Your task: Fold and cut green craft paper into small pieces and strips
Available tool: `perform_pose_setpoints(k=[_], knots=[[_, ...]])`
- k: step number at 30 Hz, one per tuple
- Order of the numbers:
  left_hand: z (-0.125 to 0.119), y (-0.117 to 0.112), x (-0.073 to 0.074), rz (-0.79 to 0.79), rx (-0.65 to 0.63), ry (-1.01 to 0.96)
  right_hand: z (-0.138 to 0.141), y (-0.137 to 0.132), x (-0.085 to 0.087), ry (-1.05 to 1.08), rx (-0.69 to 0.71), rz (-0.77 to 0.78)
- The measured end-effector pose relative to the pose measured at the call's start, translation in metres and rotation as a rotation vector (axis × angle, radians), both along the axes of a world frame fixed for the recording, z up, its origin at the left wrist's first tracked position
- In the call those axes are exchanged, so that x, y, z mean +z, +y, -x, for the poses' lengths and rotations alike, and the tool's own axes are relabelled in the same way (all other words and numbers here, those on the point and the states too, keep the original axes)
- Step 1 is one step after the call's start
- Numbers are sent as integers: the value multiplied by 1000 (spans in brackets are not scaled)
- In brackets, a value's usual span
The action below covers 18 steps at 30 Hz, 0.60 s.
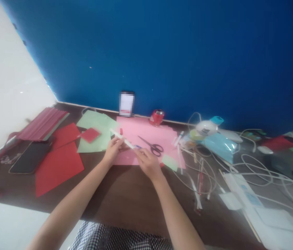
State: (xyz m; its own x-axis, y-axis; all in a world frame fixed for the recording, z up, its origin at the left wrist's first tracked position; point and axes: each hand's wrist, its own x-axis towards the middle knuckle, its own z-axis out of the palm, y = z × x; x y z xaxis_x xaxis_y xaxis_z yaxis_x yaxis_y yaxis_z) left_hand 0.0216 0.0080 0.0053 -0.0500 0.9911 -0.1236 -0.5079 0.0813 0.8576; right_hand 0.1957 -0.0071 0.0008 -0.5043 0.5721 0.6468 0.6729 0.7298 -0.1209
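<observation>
A thin white strip, perhaps rolled or folded paper [122, 138], is held between my two hands above pink paper sheets [146, 126]. My left hand [114, 148] is closed around its middle. The fingers of my right hand [147, 161] pinch its lower right end. Dark-handled scissors [153, 147] lie on the pink paper just beyond my right hand. A small pale green paper piece [170, 162] lies to the right of that hand. The picture is blurred, so finer detail of the strip is hidden.
Green paper [96, 121], red sheets [60, 170] and a dark phone [30, 158] lie on the left. A lit phone [127, 103] leans on the blue wall beside a red jar [157, 118]. White cables [255, 173], a white bottle [206, 127] and a blue packet [220, 146] crowd the right.
</observation>
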Motion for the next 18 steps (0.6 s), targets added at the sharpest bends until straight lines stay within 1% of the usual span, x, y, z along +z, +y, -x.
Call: perform_pose_setpoints(k=[3, 9, 14, 18], knots=[[-1, -1, 3, 12, 8, -6, -2, 0, 2, -50, -37, -52], [-1, -1, 6, 23, 11, -27, -3, 0, 4, -98, -81, -81], [1, -1, 5, 35, 22, -32, -4, 1, 3, -109, -87, -77], [-1, 0, 3, 39, 26, -84, -4, 1, 2, -116, -80, -72]])
